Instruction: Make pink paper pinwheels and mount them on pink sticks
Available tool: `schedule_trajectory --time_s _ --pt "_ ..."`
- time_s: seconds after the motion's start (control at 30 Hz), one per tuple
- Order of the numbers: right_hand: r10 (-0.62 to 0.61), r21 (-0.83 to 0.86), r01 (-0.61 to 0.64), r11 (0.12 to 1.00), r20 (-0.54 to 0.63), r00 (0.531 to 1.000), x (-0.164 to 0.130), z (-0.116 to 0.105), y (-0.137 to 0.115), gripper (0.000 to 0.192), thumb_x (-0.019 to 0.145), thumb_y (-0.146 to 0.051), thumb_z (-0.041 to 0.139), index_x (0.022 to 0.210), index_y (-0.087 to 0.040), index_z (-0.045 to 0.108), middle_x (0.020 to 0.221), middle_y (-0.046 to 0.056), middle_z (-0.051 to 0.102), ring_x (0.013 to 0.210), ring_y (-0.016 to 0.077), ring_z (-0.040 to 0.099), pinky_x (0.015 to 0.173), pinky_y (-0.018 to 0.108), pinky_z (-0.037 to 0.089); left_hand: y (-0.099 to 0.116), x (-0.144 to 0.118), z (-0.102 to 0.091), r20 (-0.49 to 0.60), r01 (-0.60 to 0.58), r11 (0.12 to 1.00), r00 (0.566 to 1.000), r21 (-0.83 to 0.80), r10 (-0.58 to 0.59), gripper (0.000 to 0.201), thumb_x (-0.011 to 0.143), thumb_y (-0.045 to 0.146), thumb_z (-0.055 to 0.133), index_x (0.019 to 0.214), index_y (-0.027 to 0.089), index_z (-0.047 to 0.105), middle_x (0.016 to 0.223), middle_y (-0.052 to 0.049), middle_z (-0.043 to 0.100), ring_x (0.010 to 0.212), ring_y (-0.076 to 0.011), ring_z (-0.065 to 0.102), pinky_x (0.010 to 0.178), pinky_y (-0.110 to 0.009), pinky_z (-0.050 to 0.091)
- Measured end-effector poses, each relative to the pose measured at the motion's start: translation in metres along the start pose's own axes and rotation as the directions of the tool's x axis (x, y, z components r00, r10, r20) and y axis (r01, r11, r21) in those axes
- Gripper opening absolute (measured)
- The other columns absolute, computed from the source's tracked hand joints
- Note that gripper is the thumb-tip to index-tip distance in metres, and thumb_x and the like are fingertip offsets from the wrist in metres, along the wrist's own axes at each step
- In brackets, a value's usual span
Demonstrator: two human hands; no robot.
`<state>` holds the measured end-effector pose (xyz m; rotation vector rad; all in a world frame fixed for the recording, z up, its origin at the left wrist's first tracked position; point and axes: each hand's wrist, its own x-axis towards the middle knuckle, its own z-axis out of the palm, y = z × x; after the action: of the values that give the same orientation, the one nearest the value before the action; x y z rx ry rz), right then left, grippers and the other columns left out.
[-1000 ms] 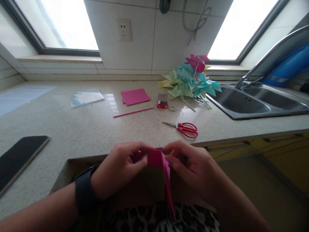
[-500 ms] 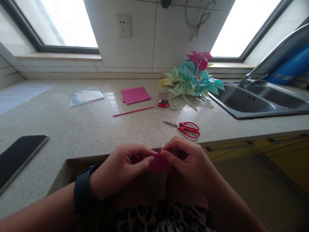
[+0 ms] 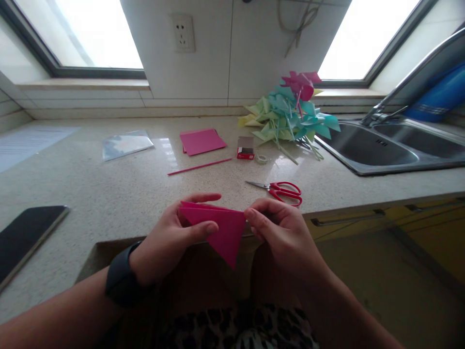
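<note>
Between my hands, just off the counter's front edge, is a folded pink paper (image 3: 227,235), triangular with one corner pointing down. My left hand (image 3: 181,230) grips its left side, thumb on the near face and fingers behind, the index finger stretched along the top. At the right corner, my right hand (image 3: 274,225) pinches the paper between thumb and fingertips. Red-handled scissors (image 3: 279,190) lie just beyond my right hand. A thin pink stick (image 3: 199,167) rests farther back, in front of a small stack of pink paper sheets (image 3: 203,141).
Paper pinwheels (image 3: 298,116) are heaped by the steel sink (image 3: 363,169). A small red box (image 3: 245,149) and a roll of tape (image 3: 261,159) sit mid-counter. Leftward are a clear plastic sleeve (image 3: 127,145), a printed sheet (image 3: 32,145) and a dark tablet-like slab (image 3: 31,237).
The pink paper has come up and now shows as a larger folded triangle. My hands have moved apart, the right one sliding to the paper's right corner.
</note>
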<state>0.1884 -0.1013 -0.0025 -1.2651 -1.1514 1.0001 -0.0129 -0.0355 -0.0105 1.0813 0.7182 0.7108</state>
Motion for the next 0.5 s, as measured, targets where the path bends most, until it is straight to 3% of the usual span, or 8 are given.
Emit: schedule_trajectory --time_s 0.13,0.23,0.3,0.37,0.43,0.5 --pt "-0.022 -0.027 0.022 0.999 0.014 1.000 0.003 0.014 0.000 0.026 0.089 -0.042 0.068 0.078 -0.019 0.066 0.062 -0.003 0.059 0.053 0.0099 0.049 0.048 0.023 0.038 -0.012 -0.003 0.002 -0.015 0.021 0.999 1.000 0.029 -0.021 0.031 0.080 0.030 0.082 0.108 0.018 0.074 0.100 -0.007 0.079 0.088 -0.0187 0.073 0.081 -0.027 0.057" --pt "-0.164 -0.330 0.158 0.931 0.009 0.986 0.010 0.006 0.001 0.022 0.093 -0.038 0.064 0.081 -0.019 0.068 0.069 0.000 0.064 0.060 0.0130 0.054 0.056 0.027 0.043 -0.016 -0.004 0.006 -0.085 0.065 0.998 0.994 -0.008 -0.066 0.023 0.082 0.032 0.080 0.097 0.015 0.075 0.094 -0.007 0.079 0.081 -0.0199 0.073 0.079 -0.032 0.059" --pt "-0.323 -0.588 0.245 0.771 -0.029 0.946 0.018 -0.012 0.003 0.021 0.096 -0.035 0.059 0.087 -0.019 0.069 0.079 0.003 0.067 0.069 0.0162 0.058 0.067 0.031 0.047 -0.015 -0.003 0.008 -0.106 0.106 0.992 0.988 -0.065 -0.113 0.026 0.082 0.034 0.080 0.096 0.014 0.075 0.090 -0.009 0.079 0.076 -0.0202 0.074 0.074 -0.032 0.060" --pt "-0.443 -0.808 0.238 0.539 -0.031 0.896 0.027 -0.036 0.007 0.017 0.096 -0.032 0.060 0.094 -0.018 0.070 0.090 0.008 0.070 0.085 0.0229 0.061 0.080 0.039 0.049 -0.015 -0.003 0.010 -0.111 0.135 0.986 0.983 -0.100 -0.146 0.027 0.081 0.034 0.081 0.096 0.012 0.075 0.089 -0.009 0.079 0.073 -0.0191 0.074 0.070 -0.028 0.060" --pt "-0.456 -0.931 0.121 0.344 -0.053 0.889 0.033 -0.060 0.012 0.017 0.095 -0.030 0.060 0.095 -0.017 0.071 0.097 0.011 0.070 0.096 0.0290 0.061 0.088 0.046 0.048 -0.014 -0.004 0.010 -0.104 0.143 0.984 0.982 -0.109 -0.155 0.026 0.082 0.033 0.080 0.098 0.013 0.075 0.092 -0.010 0.080 0.073 -0.0178 0.074 0.068 -0.026 0.059" --pt "-0.390 -0.961 0.080 0.263 -0.031 0.920 0.037 -0.078 0.017 0.021 0.094 -0.034 0.062 0.098 -0.016 0.073 0.099 0.013 0.071 0.098 0.0316 0.061 0.088 0.048 0.049 -0.014 -0.005 0.011 -0.094 0.149 0.983 0.983 -0.106 -0.159 0.026 0.083 0.032 0.080 0.099 0.013 0.075 0.094 -0.010 0.080 0.074 -0.0180 0.074 0.070 -0.026 0.060"
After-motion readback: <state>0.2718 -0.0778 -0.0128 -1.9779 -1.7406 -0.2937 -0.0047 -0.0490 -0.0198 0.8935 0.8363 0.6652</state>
